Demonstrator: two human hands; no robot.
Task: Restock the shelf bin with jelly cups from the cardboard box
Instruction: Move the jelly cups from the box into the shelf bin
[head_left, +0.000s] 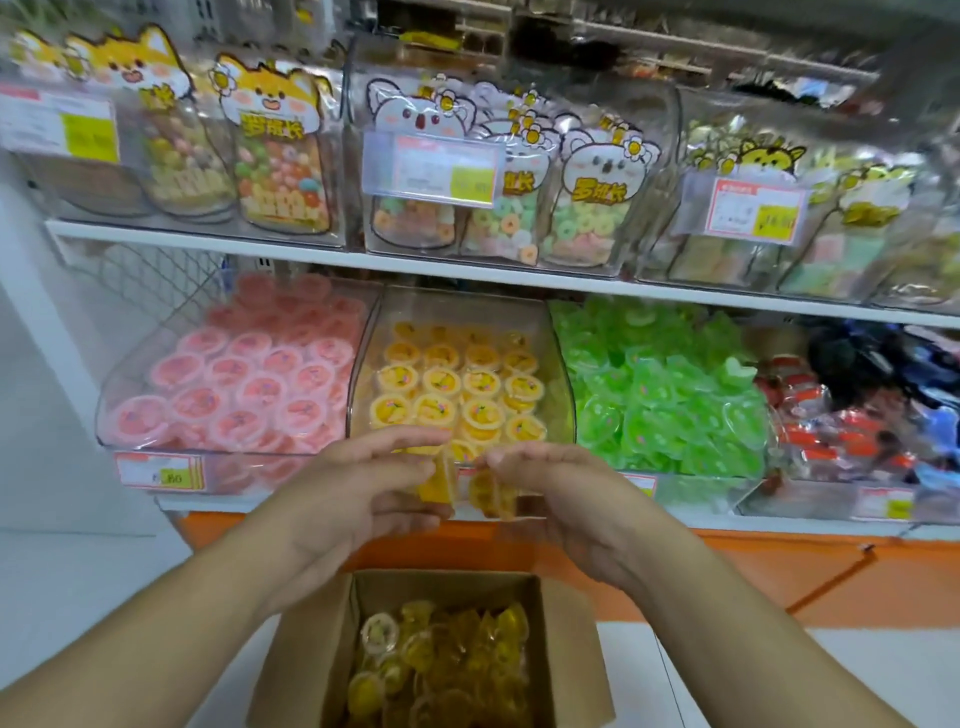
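Head view, and both hands are up at the front lip of the yellow shelf bin (563, 364), each one carrying stock. Left hand (363, 480) has its fingers curled round a yellow jelly cup (439, 486), the cup tipped on its side with its long axis running roughly 12 to 6. Right hand (550, 486) pinches a small cluster of jelly cups (491, 493), how many I cannot tell, they blur together. The 2 loads sit just beside each other, nearly touching, at the middle of the frame. Now the relation that matters: the bin's open top lies at 12 o'clock from both hands, just beyond the fingertips, with neat rows of yellow cups already filling the back and a looser gap at the near edge. Neither hand is clearly nearer; they are level. So the likely move is a short push forward and over the clear front wall, then a release. Cardboard box (311, 639) sits at 6 o'clock, low between the forearms, well stocked with more yellow cups. Pink cup bin (130, 410) at 9 o'clock, green cup bin (675, 483) at 3 o'clock, so drifting sideways would mix flavours.
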